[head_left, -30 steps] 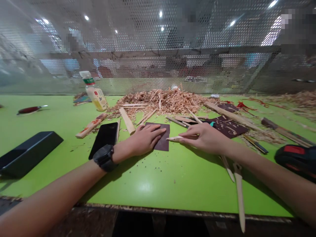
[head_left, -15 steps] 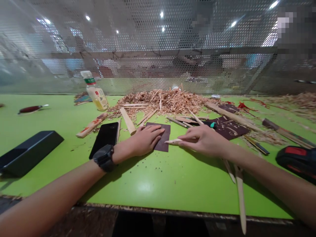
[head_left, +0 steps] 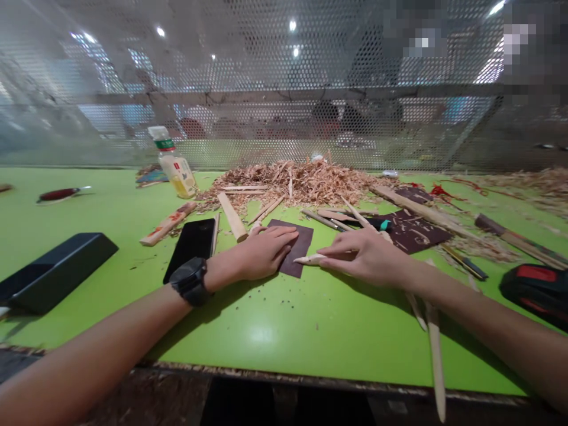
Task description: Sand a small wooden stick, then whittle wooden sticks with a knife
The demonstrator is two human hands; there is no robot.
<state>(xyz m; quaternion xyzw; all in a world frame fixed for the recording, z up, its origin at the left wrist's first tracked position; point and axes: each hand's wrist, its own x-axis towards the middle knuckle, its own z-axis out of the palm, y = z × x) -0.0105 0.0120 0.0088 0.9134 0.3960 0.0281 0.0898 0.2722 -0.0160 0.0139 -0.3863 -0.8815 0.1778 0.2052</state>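
Note:
My left hand [head_left: 262, 254] lies flat, fingers stretched out, on a dark brown sheet that looks like sandpaper [head_left: 304, 241] on the green tabletop. The sheet's left part is hidden under the palm. Between the thumb and fingers of my right hand [head_left: 361, 254] is a small pale pointed wooden piece [head_left: 309, 260]. Its tip points left and lies over the sheet's right side; its other end is hidden in the grip. A black phone [head_left: 190, 247] lies beside my left wrist, which wears a black watch [head_left: 190, 281].
A heap of wood shavings [head_left: 306, 180] lies at the back against the perforated screen. A bottle [head_left: 177, 171] stands at its left. Wood strips, a second dark sheet [head_left: 417, 229] and long pointed sticks [head_left: 436, 361] lie right. A dark box [head_left: 57, 269] is far left, a black-red tool [head_left: 535, 293] far right.
The sandpaper has turned slightly clockwise under my left hand, its top edge now slanting down to the right. My right hand keeps its pinch on the wooden piece, slightly lower.

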